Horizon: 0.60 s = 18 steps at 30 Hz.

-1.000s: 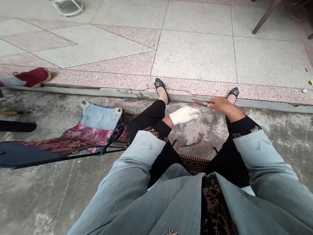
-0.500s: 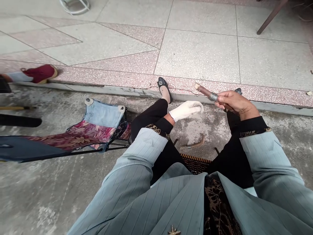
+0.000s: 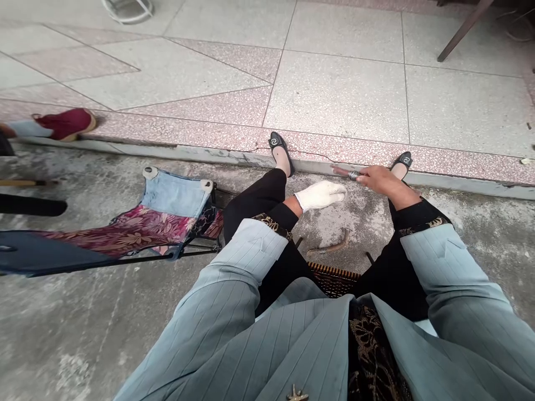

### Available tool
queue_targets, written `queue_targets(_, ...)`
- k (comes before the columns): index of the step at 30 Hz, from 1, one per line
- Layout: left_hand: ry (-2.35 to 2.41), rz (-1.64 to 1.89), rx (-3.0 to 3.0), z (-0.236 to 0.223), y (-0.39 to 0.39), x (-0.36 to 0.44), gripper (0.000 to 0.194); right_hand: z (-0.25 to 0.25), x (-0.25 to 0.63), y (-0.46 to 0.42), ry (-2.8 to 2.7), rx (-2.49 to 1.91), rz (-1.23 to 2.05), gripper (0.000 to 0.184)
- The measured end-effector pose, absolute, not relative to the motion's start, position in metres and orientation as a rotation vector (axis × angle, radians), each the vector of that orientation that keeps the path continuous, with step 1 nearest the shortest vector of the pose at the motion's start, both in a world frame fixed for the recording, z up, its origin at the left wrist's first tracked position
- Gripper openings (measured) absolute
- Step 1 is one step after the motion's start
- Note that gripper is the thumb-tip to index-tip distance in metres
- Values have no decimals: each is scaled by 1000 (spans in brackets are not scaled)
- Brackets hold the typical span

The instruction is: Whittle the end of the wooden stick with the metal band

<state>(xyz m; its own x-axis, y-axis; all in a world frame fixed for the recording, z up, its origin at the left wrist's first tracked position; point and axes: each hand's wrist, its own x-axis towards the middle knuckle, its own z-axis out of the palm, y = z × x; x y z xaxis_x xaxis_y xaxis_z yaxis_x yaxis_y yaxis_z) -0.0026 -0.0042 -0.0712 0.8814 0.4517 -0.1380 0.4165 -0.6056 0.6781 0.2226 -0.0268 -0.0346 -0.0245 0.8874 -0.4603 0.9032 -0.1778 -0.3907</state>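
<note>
My right hand [image 3: 383,182], bare, grips a short brown stick [image 3: 341,170] with silvery wire [image 3: 353,175] wound round it. The stick points left, with its far end smeared by motion. Just left of and below it is my left hand [image 3: 320,196], in a white knit glove, its fingers curled together. What the gloved fingers hold, if anything, is too small to make out. Below both hands, a bent stick [image 3: 336,245] lies on the concrete between my legs.
A woven seat [image 3: 334,278] shows beneath me. At left stands a folding chair [image 3: 146,225] with denim and floral cloth. A pink terrazzo step [image 3: 217,136] runs across in front. Another person's red shoe [image 3: 73,123] rests on it. A table leg [image 3: 463,33] is at upper right.
My right hand has turned and moved down and slightly left with the stick, which is now more level. My gloved left hand has shifted slightly down and stays closed.
</note>
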Motion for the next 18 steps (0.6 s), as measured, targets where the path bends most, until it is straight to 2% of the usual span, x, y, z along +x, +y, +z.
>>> queue_targets(3, 553, 27, 2339, -76, -5, -2, 35, -33, 209, -30, 1997, 1864, -832, 28)
queue_targets(6, 490, -3, 2328, -73, -5, -4, 32, -33, 202, -35, 1998, 1610, -931, 24)
queue_targets(10, 474, 22, 2276, -63, -4, -6, 28, -36, 204, -38, 2005, 1352, -1303, 22)
queue_targets(14, 508, 128, 2089, -55, -2, -9, 23, -30, 217, -38, 2014, 1102, -1752, 30)
queue_targets(16, 544, 188, 1944, -54, -1, -11, 25, -21, 226, -40, 2016, 1087, -2000, 38)
queue_targets(18, 584, 236, 1784, -54, 0, -13, 30, -11, 235, -43, 2040, 1262, -2203, 40)
